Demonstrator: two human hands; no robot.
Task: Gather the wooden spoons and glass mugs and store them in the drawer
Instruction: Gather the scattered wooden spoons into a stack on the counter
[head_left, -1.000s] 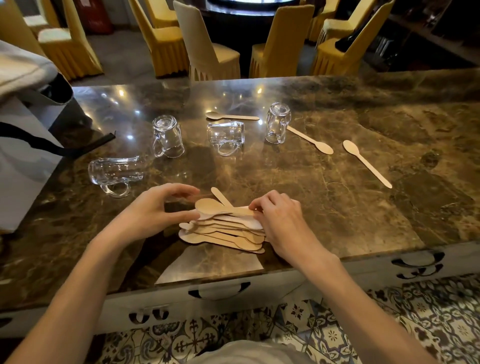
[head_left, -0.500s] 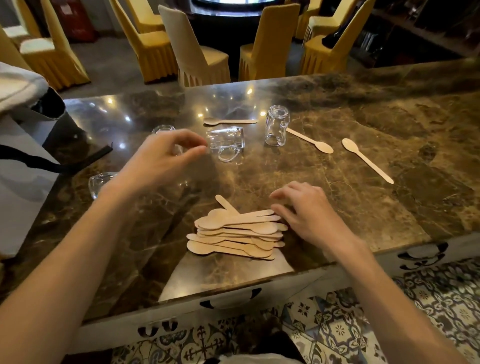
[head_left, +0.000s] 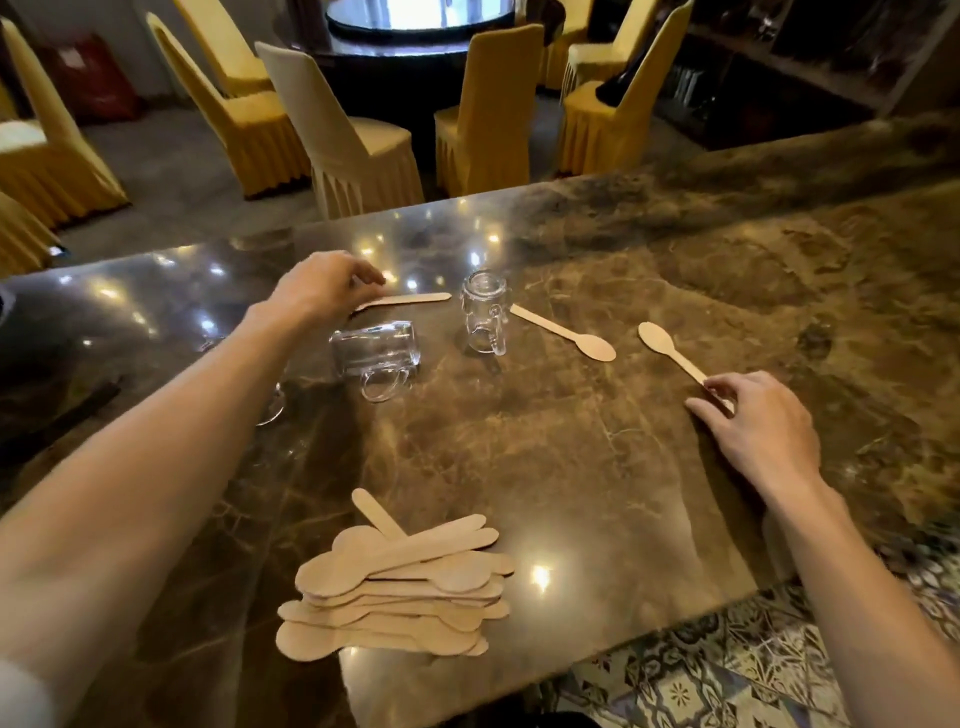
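A stack of several wooden spoons (head_left: 400, 587) lies near the front edge of the marble counter (head_left: 597, 467). My left hand (head_left: 324, 286) reaches far forward and its fingers rest on the bowl end of a far wooden spoon (head_left: 410, 299). My right hand (head_left: 753, 421) touches the handle end of the right-hand spoon (head_left: 670, 348). Between them lies a third loose spoon (head_left: 566, 332). One glass mug (head_left: 485, 312) stands mouth down; another glass mug (head_left: 375, 353) lies on its side. My left forearm hides most of a third mug (head_left: 272, 410).
Yellow covered chairs (head_left: 358, 135) stand around a dark round table (head_left: 415, 47) beyond the counter. Patterned floor tiles (head_left: 727, 670) show below the counter's front edge. A dark strap (head_left: 67, 415) lies on the counter at the left.
Both hands left the spoon stack. The left hand went forward past the mugs to the far spoon; the right hand went right to the right-hand spoon. The camera moved forward.
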